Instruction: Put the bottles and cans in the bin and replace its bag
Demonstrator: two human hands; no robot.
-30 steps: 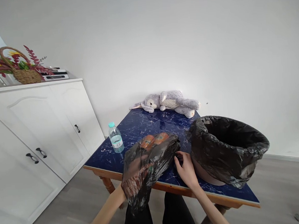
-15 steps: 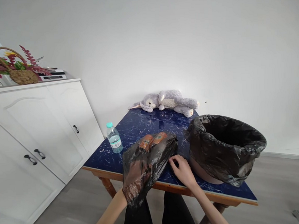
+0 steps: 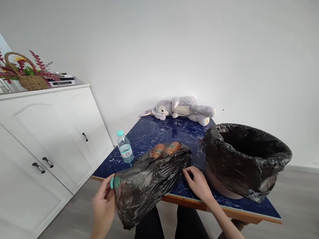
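A crumpled black plastic bag [image 3: 147,182] lies over the near edge of the blue marble table [image 3: 160,134], with orange bottles [image 3: 165,149] showing at its far end. My left hand [image 3: 104,207] is outside the bag's open end, fingers closed round a bottle with a teal cap [image 3: 112,182] that sticks out of it. My right hand [image 3: 198,180] rests on the tabletop beside the bag, fingertips pinching its right edge.
A bin lined with a black bag [image 3: 246,157] stands on the table's right side. A clear water bottle [image 3: 124,147] stands at the left edge, a grey plush rabbit [image 3: 180,109] lies at the far end. White cabinets [image 3: 41,149] with a flower basket [image 3: 29,75] are on the left.
My left hand has come out of the bag and now grips a teal-capped bottle at its opening. The bag has sagged flatter. My right hand has stayed at the bag's right edge.
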